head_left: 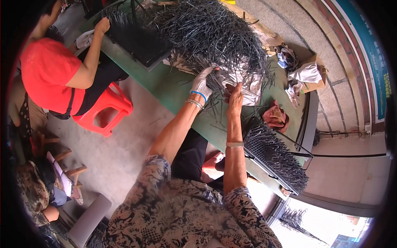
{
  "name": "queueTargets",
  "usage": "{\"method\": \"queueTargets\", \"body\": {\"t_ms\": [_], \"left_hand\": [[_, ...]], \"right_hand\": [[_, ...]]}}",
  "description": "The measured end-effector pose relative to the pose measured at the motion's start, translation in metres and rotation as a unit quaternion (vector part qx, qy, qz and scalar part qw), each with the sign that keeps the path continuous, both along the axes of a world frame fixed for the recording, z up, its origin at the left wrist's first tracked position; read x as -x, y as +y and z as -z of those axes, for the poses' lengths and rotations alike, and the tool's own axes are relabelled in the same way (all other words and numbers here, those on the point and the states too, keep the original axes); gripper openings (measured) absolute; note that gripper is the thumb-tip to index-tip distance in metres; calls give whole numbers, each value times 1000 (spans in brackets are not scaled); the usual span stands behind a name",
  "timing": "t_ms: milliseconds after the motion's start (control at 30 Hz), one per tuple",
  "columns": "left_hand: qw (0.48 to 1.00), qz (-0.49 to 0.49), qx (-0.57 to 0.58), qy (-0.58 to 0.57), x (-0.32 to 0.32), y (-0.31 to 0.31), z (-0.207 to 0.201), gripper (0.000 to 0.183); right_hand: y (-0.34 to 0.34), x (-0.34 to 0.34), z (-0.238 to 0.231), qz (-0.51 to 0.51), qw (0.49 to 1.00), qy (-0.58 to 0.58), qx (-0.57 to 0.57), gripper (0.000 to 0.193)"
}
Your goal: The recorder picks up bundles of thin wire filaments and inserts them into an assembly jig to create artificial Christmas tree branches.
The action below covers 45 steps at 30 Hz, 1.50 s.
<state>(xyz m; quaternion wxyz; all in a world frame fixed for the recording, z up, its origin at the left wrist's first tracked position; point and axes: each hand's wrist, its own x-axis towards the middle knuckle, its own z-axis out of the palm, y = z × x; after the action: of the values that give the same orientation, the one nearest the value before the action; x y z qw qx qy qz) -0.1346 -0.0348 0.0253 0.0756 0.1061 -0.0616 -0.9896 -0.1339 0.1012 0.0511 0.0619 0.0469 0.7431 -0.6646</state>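
A large heap of thin dark strips (206, 29) covers the far part of the green table (155, 84). At its near edge is my left hand (202, 84), in a white glove with a blue cuff, its fingers closed around some of the strips; their tips are partly hidden. Just to the right, my bare right hand (234, 97) hovers over loose strips with its fingers apart. I see nothing clearly held in it. Pale crumpled wrapping (248, 84) lies under the strips beyond my right hand.
Right of my right forearm stands a perforated black rack (258, 146) filled with upright dark strips. Near it lie a reddish cloth (275, 117) and a cardboard box (316, 76). At left, a person in a red shirt (49, 76) sits on a red plastic stool (105, 111) beside a black tray (144, 47).
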Motion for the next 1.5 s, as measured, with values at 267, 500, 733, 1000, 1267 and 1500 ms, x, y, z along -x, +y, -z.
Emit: {"method": "queueTargets", "body": {"t_ms": [267, 500, 733, 1000, 1267, 1500], "left_hand": [[996, 1, 59, -61, -23, 45, -30, 16], [962, -47, 219, -155, -25, 33, 0, 19], [761, -49, 637, -113, -43, 22, 29, 29], [733, -118, 666, -68, -63, 19, 19, 49], [760, -94, 641, -60, -53, 10, 27, 34], [816, -11, 568, -105, -58, 4, 4, 20]], "right_hand": [[-5, 17, 20, 14, 944, 203, -260, 47], [-18, -7, -6, -101, 952, 233, -173, 55], [-57, -22, -24, -144, 952, 271, -22, 79], [-64, -29, -17, -87, 972, 103, 190, 23], [-54, -5, -20, -150, 974, 85, 147, 44], [-36, 20, -10, -129, 990, 30, 40, 70]]}}
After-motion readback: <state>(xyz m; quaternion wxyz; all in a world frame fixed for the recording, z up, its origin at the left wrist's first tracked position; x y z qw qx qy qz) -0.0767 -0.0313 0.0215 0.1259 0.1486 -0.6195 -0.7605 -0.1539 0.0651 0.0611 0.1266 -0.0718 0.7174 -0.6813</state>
